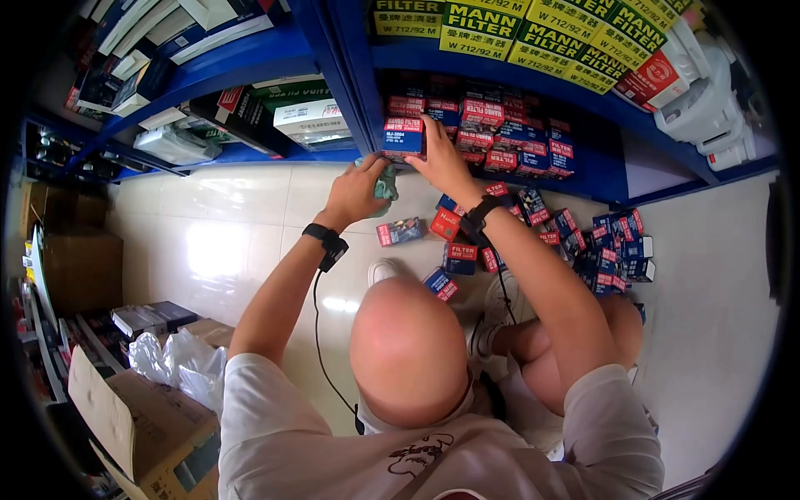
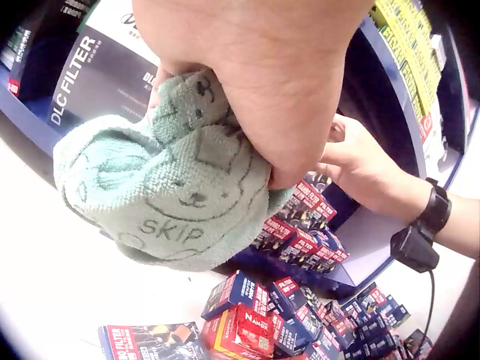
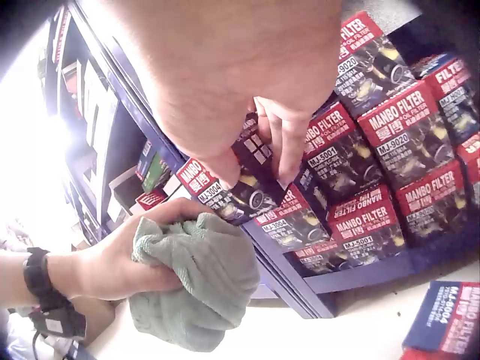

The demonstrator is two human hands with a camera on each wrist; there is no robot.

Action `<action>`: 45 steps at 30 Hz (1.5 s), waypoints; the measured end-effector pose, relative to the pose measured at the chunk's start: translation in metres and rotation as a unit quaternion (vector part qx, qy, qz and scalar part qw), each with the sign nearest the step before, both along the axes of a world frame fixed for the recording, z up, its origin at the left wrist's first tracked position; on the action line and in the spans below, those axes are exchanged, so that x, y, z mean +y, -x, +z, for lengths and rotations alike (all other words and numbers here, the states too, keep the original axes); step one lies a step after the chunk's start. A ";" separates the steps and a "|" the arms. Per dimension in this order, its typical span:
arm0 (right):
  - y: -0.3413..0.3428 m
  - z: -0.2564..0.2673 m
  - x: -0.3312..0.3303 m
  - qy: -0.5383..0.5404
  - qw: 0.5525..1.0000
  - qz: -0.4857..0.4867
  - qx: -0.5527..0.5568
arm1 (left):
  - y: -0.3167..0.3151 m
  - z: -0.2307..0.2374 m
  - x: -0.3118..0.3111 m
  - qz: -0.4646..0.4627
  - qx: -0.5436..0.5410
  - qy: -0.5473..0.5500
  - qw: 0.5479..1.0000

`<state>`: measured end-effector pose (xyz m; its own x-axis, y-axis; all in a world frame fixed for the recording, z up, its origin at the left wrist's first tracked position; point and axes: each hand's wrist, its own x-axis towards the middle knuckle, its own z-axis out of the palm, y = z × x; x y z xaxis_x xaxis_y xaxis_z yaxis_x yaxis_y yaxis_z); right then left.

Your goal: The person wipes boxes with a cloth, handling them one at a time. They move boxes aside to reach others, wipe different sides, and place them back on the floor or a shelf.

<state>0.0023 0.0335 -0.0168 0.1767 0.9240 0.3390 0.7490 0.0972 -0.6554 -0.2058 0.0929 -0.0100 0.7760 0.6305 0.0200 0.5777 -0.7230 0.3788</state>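
My left hand (image 1: 354, 193) grips a bunched pale green towel (image 2: 187, 202) printed with a bear face and the word SKIP. Its fingertips are right by the front left corner of a red and blue Manbo oil filter box (image 1: 403, 137) at the shelf's left end. With thumb and fingers on either side, my right hand (image 1: 446, 167) holds that box, marked MJ-3004 (image 3: 210, 193) in the right wrist view. Another MJ-3004 box (image 3: 294, 225) stands just below it. Stacked oil filter boxes (image 1: 483, 117) fill the shelf to the right.
Loose filter boxes (image 1: 460, 257) lie on the tiled floor below the shelf, with a heap (image 1: 612, 250) farther right. Yellow Mann Filter boxes (image 1: 517, 42) sit on the shelf above. A blue upright (image 1: 337, 75) divides the shelving. An open carton (image 1: 150, 425) stands at the lower left.
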 end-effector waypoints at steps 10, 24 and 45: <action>-0.003 -0.005 -0.003 0.055 0.995 -0.059 -0.051 | -0.007 0.003 -0.002 0.015 0.001 0.007 1.000; 0.013 -0.020 -0.004 0.031 0.997 -0.023 -0.073 | -0.014 0.000 -0.001 0.036 -0.023 0.021 0.999; 0.020 -0.027 -0.006 0.016 0.999 0.013 0.026 | -0.022 -0.007 -0.005 0.050 -0.003 0.027 0.998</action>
<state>-0.0179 0.0277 -0.0442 0.1701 0.9384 0.3007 0.7115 0.0942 -0.6964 -0.1834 0.0876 -0.0166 0.7090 0.7051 -0.0126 0.6440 -0.6400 0.4192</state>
